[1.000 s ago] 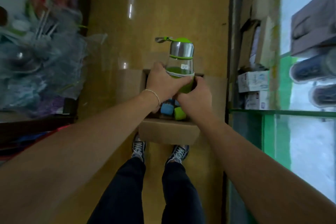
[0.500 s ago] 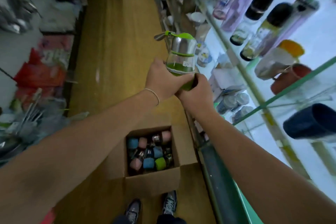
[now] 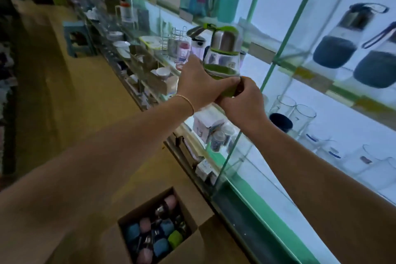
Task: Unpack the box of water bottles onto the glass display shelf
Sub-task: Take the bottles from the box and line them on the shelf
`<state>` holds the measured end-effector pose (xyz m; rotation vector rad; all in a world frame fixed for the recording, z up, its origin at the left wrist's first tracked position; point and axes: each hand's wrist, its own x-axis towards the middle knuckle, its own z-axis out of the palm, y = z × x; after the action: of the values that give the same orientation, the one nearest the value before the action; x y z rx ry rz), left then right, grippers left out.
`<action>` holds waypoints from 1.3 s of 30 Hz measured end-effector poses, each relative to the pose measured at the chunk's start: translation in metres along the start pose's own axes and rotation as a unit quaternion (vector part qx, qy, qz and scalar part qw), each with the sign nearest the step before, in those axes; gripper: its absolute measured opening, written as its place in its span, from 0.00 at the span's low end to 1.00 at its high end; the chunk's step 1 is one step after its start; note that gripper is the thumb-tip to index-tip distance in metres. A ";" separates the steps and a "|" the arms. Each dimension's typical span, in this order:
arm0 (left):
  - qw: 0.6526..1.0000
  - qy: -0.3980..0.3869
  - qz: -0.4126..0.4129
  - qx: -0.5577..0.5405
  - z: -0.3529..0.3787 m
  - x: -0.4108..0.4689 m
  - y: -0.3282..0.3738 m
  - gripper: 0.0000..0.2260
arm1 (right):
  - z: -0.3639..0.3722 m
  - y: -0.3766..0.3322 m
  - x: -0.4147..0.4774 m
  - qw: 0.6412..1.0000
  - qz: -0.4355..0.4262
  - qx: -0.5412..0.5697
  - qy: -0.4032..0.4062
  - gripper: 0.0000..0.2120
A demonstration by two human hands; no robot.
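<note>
Green water bottle (image 3: 222, 53): upright in mid-air before the glass display shelf (image 3: 310, 73) at right, left hand (image 3: 199, 85) and right hand (image 3: 244, 100) fingers wrapped round its base; carrying step, level set-down judged next.

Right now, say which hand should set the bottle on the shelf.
Left, probably: the left hand grips the green water bottle round its sleeve; the right hand holds its base, which must land free.

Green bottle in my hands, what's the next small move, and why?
Probably ease the green bottle rightward onto the glass shelf, beside the dark bottles. Both the left hand and the right hand grip its base, it is held clear of any surface, and the box on the floor holds more.
</note>
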<state>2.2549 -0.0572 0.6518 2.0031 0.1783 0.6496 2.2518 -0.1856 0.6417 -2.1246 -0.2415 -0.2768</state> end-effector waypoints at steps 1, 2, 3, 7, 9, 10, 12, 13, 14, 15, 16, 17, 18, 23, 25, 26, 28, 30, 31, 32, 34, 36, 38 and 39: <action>1.000 -0.010 0.011 -0.009 0.006 0.000 0.010 0.35 | -0.012 -0.001 -0.001 1.000 0.004 -0.006 0.012 0.29; 0.999 -0.023 0.019 -0.016 0.012 -0.001 0.020 0.35 | -0.023 -0.002 -0.002 1.000 0.010 -0.008 0.024 0.31; 0.999 -0.036 0.028 -0.025 0.018 -0.002 0.031 0.35 | -0.036 -0.003 -0.004 0.999 0.018 -0.011 0.036 0.31; 0.995 -0.069 0.060 -0.049 0.045 -0.006 0.071 0.36 | -0.087 -0.004 -0.008 0.996 0.035 -0.035 0.079 0.22; 0.992 -0.084 0.076 -0.054 0.059 -0.009 0.093 0.36 | -0.111 -0.003 -0.010 0.993 0.039 -0.044 0.103 0.24; 0.991 -0.092 0.083 -0.059 0.067 -0.012 0.103 0.36 | -0.123 -0.002 -0.011 0.991 0.043 -0.047 0.116 0.26; 0.987 -0.110 0.098 -0.069 0.082 -0.019 0.125 0.37 | -0.147 0.001 -0.016 0.987 0.047 -0.061 0.143 0.27; 0.985 -0.118 0.106 -0.070 0.090 -0.024 0.136 0.37 | -0.161 0.003 -0.019 0.984 0.047 -0.071 0.155 0.28; 0.983 -0.125 0.115 -0.072 0.098 -0.029 0.147 0.36 | -0.174 0.006 -0.023 0.982 0.048 -0.080 0.165 0.28; 0.981 -0.131 0.126 -0.075 0.107 -0.034 0.158 0.36 | -0.188 0.009 -0.027 0.980 0.050 -0.089 0.172 0.29; 0.978 -0.139 0.136 -0.080 0.116 -0.041 0.168 0.36 | -0.203 0.013 -0.031 0.978 0.054 -0.094 0.178 0.29; 0.975 -0.148 0.144 -0.086 0.126 -0.048 0.179 0.35 | -0.218 0.017 -0.035 0.976 0.058 -0.100 0.183 0.29; 0.971 -0.157 0.152 -0.096 0.135 -0.055 0.190 0.35 | -0.234 0.021 -0.040 0.975 0.061 -0.105 0.187 0.29; 0.954 -0.203 0.179 -0.129 0.184 -0.090 0.242 0.39 | -0.306 0.038 -0.064 0.963 0.080 -0.133 0.219 0.22; 0.948 -0.217 0.188 -0.138 0.202 -0.104 0.261 0.40 | -0.331 0.047 -0.073 0.958 0.089 -0.135 0.237 0.24; 0.946 -0.222 0.194 -0.138 0.209 -0.112 0.271 0.39 | -0.343 0.052 -0.077 0.955 0.094 -0.137 0.247 0.26; 0.941 -0.233 0.205 -0.135 0.227 -0.127 0.286 0.34 | -0.366 0.063 -0.088 0.948 0.103 -0.144 0.264 0.28; 0.935 -0.243 0.212 -0.146 0.245 -0.143 0.301 0.32 | -0.388 0.074 -0.098 0.944 0.112 -0.148 0.273 0.29; 0.934 -0.244 0.215 -0.150 0.255 -0.151 0.309 0.35 | -0.398 0.079 -0.103 0.942 0.116 -0.148 0.278 0.29; 0.933 -0.245 0.218 -0.149 0.262 -0.159 0.316 0.38 | -0.409 0.084 -0.109 0.940 0.119 -0.148 0.282 0.29; 0.930 -0.252 0.229 -0.141 0.278 -0.174 0.329 0.40 | -0.429 0.093 -0.120 0.937 0.124 -0.153 0.287 0.28; 0.921 -0.263 0.245 -0.147 0.294 -0.190 0.341 0.40 | -0.448 0.101 -0.133 0.934 0.129 -0.158 0.292 0.25; 0.923 -0.257 0.249 -0.141 0.308 -0.206 0.354 0.43 | -0.467 0.108 -0.145 0.931 0.134 -0.157 0.300 0.23; 0.926 -0.255 0.249 -0.125 0.313 -0.215 0.361 0.43 | -0.476 0.113 -0.151 0.929 0.137 -0.159 0.304 0.23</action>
<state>2.1830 -0.5638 0.7630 1.9003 -0.7127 0.4060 2.0897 -0.6571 0.7586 -2.2338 0.4899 -0.8315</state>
